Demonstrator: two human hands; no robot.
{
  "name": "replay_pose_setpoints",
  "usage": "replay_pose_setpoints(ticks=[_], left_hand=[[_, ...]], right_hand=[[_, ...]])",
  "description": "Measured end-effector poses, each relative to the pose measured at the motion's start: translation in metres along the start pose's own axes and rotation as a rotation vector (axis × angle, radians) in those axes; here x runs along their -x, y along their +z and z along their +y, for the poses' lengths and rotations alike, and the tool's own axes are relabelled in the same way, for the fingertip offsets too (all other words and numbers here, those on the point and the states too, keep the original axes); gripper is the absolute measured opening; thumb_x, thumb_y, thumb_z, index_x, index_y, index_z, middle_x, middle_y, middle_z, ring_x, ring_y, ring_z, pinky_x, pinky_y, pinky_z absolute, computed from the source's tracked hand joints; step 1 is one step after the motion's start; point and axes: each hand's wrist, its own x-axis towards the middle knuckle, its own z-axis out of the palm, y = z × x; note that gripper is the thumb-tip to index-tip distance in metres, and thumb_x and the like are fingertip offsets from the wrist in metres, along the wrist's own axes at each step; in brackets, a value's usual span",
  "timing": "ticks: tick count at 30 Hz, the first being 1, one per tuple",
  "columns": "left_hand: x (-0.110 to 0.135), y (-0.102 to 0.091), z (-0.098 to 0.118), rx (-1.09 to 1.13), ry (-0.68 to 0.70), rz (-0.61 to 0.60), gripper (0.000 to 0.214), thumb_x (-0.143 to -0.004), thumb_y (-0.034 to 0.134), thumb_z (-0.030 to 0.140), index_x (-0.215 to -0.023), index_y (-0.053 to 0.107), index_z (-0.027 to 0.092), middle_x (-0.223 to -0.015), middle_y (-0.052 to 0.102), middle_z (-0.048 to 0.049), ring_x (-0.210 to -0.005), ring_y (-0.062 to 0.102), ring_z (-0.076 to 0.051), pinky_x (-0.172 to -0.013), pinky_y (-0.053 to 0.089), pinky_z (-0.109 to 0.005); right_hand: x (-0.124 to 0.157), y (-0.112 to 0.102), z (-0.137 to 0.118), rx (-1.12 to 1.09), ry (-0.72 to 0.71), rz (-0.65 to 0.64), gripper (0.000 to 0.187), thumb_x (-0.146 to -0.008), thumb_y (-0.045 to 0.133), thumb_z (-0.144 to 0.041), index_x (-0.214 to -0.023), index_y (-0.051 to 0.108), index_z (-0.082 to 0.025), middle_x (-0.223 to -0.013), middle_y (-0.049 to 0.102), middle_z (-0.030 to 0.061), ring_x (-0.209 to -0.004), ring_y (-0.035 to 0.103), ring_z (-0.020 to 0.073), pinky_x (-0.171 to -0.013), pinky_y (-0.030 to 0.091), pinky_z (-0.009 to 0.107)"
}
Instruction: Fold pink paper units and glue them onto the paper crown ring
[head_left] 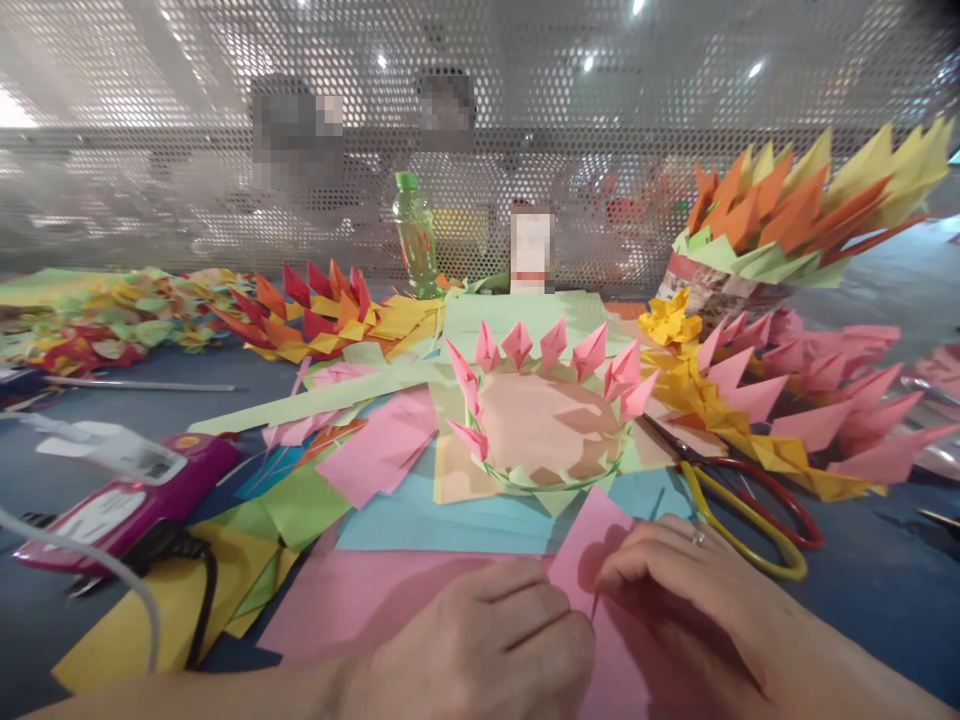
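My left hand (pixel 495 640) is closed, knuckles up, at the edge of a pink paper sheet (pixel 589 530) near the bottom of the view. My right hand (pixel 690 600), with a ring on one finger, pinches the same sheet from the right. The two hands nearly meet, and their fingertips are partly hidden. Just beyond them stands a round paper ring (pixel 555 487) of pale green folded pieces, with pink folded points (pixel 517 345) rising from its far side. Scissors (pixel 750 510) with yellow and red handles lie beyond my right hand.
Coloured paper sheets (pixel 382 445) spread across the table. At left lies a magenta power strip (pixel 142 510) with cables. Yellow and pink folded pieces (pixel 750 425) fill the right side. A green-capped bottle (pixel 415 240) stands before a perforated metal screen (pixel 600 160); people show behind it.
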Motion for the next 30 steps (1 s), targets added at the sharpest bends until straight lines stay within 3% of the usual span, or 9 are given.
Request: replay_pose_setpoints(ticks=[6, 11, 17, 21, 25, 28, 30], left_hand=[[-0.003, 0.001, -0.001, 0.014, -0.028, 0.044, 0.03, -0.099, 0.042, -0.002, -0.098, 0.068, 0.012, -0.086, 0.071, -0.007, -0.078, 0.068, -0.016, -0.081, 0.058, -0.028], [-0.001, 0.003, -0.001, 0.067, -0.088, 0.032, 0.033, -0.106, 0.034, 0.013, -0.109, 0.067, 0.009, -0.097, 0.073, -0.0116, -0.086, 0.068, -0.02, -0.083, 0.058, -0.033], [-0.004, 0.002, 0.001, 0.016, -0.219, 0.173, 0.044, -0.111, 0.022, 0.021, -0.116, 0.064, 0.011, -0.112, 0.073, -0.0097, -0.109, 0.066, -0.021, -0.091, 0.053, -0.033], [-0.001, 0.002, 0.0, -0.002, -0.238, 0.148, 0.054, -0.112, 0.012, 0.026, -0.119, 0.064, 0.013, -0.117, 0.072, -0.0083, -0.114, 0.064, -0.02, -0.092, 0.053, -0.032], [0.003, 0.016, -0.008, 0.025, -0.234, 0.123, 0.048, -0.113, 0.022, 0.033, -0.112, 0.067, 0.016, -0.119, 0.072, -0.0062, -0.11, 0.066, -0.02, -0.091, 0.055, -0.031], [0.003, 0.024, -0.011, 0.066, -0.242, 0.219, 0.042, -0.112, 0.03, 0.028, -0.097, 0.069, 0.019, -0.111, 0.073, -0.0017, -0.1, 0.068, -0.016, -0.082, 0.057, -0.025], [0.001, 0.022, -0.008, 0.075, -0.237, 0.206, 0.037, -0.111, 0.035, 0.021, -0.095, 0.068, 0.018, -0.106, 0.073, -0.0014, -0.094, 0.068, -0.015, -0.082, 0.057, -0.024]], right_hand=[[0.002, 0.002, -0.003, 0.019, 0.008, 0.015, 0.037, -0.09, 0.05, -0.003, -0.114, 0.057, -0.03, -0.114, 0.067, -0.0014, -0.107, 0.065, 0.016, -0.098, 0.053, 0.03], [0.002, 0.001, -0.004, 0.035, -0.014, 0.065, 0.034, -0.09, 0.052, -0.005, -0.113, 0.058, -0.029, -0.112, 0.068, -0.001, -0.104, 0.066, 0.0157, -0.097, 0.054, 0.029], [0.003, 0.001, -0.007, 0.037, -0.02, 0.062, 0.029, -0.089, 0.05, -0.006, -0.107, 0.061, -0.027, -0.105, 0.069, 0.0013, -0.096, 0.068, 0.0176, -0.086, 0.058, 0.027], [0.0, -0.002, -0.008, 0.028, -0.031, 0.053, 0.027, -0.091, 0.049, -0.008, -0.108, 0.061, -0.025, -0.104, 0.069, 0.004, -0.096, 0.067, 0.0196, -0.084, 0.058, 0.03], [-0.002, -0.005, -0.013, 0.032, -0.007, 0.026, 0.025, -0.094, 0.047, -0.009, -0.105, 0.062, -0.024, -0.103, 0.068, 0.0043, -0.094, 0.065, 0.0198, -0.083, 0.057, 0.031], [-0.002, -0.006, -0.016, 0.03, 0.01, 0.029, 0.025, -0.094, 0.048, -0.008, -0.104, 0.064, -0.024, -0.103, 0.068, 0.0038, -0.093, 0.064, 0.02, -0.085, 0.056, 0.033], [-0.001, -0.006, -0.016, 0.031, 0.022, 0.038, 0.027, -0.093, 0.047, -0.007, -0.104, 0.064, -0.025, -0.101, 0.068, 0.0025, -0.092, 0.063, 0.0196, -0.084, 0.055, 0.033]])
